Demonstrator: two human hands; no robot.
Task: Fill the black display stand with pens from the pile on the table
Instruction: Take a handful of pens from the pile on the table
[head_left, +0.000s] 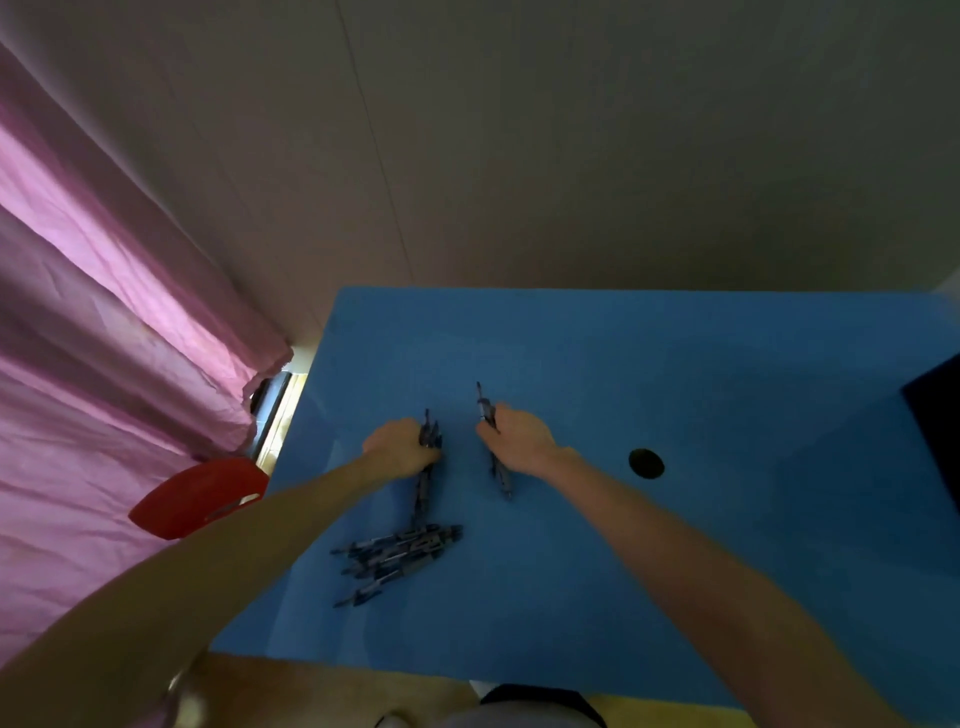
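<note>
A pile of dark pens (400, 556) lies on the blue table (675, 519), near its front left. My left hand (400, 447) grips a bunch of several pens (425, 486) just beyond the pile, their ends sticking out above and below the fist. My right hand (519, 434) holds a pen or two (501, 475) a little to the right, pointing away from me. A dark shape (935, 431) cut off by the right edge of the view may be the black display stand; I cannot tell.
A round dark hole (645, 463) sits in the table right of my right hand. A pink curtain (104, 338) hangs at the left, with a red plastic item (200, 496) beside the table's left edge. A plain wall stands behind the table.
</note>
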